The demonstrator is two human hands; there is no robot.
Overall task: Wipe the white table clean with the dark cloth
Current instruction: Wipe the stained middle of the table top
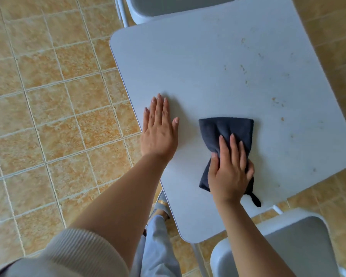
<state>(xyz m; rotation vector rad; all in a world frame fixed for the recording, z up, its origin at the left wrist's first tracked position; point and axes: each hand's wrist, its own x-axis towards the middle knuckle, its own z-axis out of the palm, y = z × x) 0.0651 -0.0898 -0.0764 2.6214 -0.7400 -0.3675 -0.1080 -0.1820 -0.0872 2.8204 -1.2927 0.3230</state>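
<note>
The white table [198, 62] fills the middle and right of the view, a square top with rounded corners. On its near part lies the dark cloth [226, 129], bunched in the middle. My right hand [231, 168] presses down on the cloth and grips its near half. A small loop of the cloth hangs over the table's near edge. My left hand [158, 129] lies flat on the table near its left edge, fingers apart, holding nothing. Brownish crumbs and stains [276, 101] dot the table's right half, beyond and to the right of the cloth.
One white chair [296, 236] stands close to the table's near right corner, and another chair [168, 7] at the far side. Tan floor tiles [48, 96] lie to the left. My leg and sandalled foot [160, 212] show under the table's near left edge.
</note>
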